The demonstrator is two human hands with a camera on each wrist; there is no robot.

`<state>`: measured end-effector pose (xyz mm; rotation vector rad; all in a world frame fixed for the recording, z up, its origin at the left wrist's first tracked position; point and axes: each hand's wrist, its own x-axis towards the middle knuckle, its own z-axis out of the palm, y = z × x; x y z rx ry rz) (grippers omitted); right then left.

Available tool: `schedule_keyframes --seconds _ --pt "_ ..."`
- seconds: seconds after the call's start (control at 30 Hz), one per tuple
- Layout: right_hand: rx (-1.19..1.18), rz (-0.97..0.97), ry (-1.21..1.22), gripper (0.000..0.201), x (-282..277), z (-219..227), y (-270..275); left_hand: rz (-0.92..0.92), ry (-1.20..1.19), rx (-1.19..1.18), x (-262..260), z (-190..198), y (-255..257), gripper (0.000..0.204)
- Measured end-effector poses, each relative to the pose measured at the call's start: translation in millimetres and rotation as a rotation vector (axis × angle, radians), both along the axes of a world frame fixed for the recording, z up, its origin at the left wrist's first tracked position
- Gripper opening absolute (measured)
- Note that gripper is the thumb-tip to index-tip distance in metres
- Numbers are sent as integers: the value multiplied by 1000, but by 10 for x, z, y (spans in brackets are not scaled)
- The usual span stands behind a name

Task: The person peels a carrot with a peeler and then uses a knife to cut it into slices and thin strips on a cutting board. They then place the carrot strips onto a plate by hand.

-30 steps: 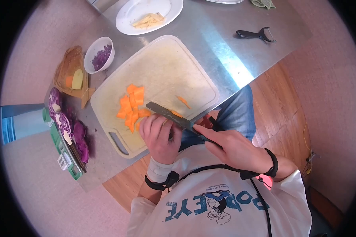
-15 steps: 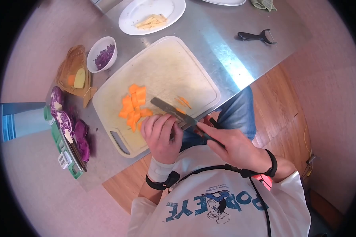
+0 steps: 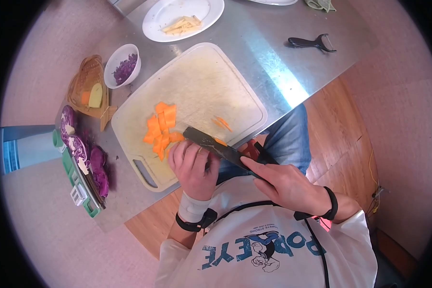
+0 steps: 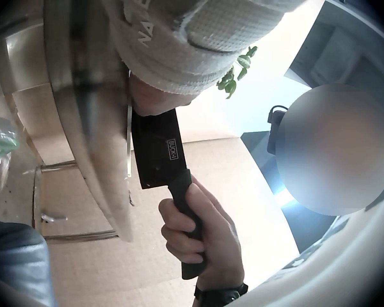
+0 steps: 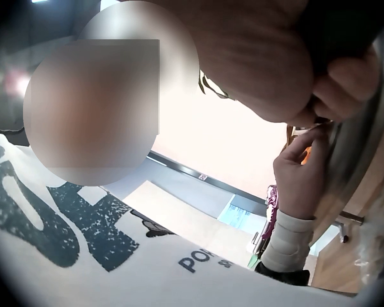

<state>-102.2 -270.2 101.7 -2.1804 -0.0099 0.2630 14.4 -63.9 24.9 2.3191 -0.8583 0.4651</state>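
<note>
Right hand grips the knife, both now nearer the body; more orange slivers on the cutting board than a second ago, so cutting's progressing, I'd say. Left hand: fingers bent by the blade, can't tell what it holds. Orange chunks crowd it. Around: plate, basket, bowl, peeler.

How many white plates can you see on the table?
2. One plate, holding pale strips, lies beyond the cutting board; the other plate is mostly cut off by the top edge of the head view. More may be out of frame.
</note>
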Motion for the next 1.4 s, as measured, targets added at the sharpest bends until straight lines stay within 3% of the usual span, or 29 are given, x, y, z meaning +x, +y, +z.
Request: schedule_keyframes --seconds 0.47,1.27,1.4 --pt "58 8 65 61 -28 60 -17 -1 50 -56 -17 -16 20 28" --pt "69 0 79 59 -29 58 -13 -4 60 -18 7 18 54 24" --pt "87 -50 -5 50 -29 36 3 -9 55 -23 12 8 51 24"
